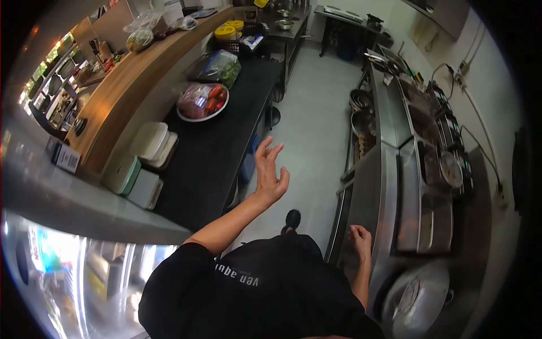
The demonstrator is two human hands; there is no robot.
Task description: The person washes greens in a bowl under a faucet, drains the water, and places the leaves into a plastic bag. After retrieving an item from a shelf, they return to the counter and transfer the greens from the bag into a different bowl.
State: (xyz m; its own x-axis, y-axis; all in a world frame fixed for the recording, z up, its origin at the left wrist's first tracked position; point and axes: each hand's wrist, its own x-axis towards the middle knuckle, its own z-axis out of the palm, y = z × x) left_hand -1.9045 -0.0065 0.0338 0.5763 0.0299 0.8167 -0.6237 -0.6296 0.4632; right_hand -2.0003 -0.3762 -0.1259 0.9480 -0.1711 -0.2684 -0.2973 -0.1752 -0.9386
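My left hand (271,172) is raised over the floor beside the black counter (189,172). Its fingers are spread and bent a little, with nothing between them. My right hand (360,242) hangs low beside the steel counter (370,212), its fingers curled in and no object showing in them. On the black counter stands a bowl (197,119) with bagged meat (195,100) and red vegetables (215,99). Closer to me on that counter are lidded plastic containers (149,141).
A grey floor aisle (307,113) runs ahead between the counters. Bagged greens (228,68) and a dark basket with yellow-lidded tubs (226,33) stand farther along the left. At right are steel wells (435,223), a large round metal lid (415,299) and shelved pans (361,121).
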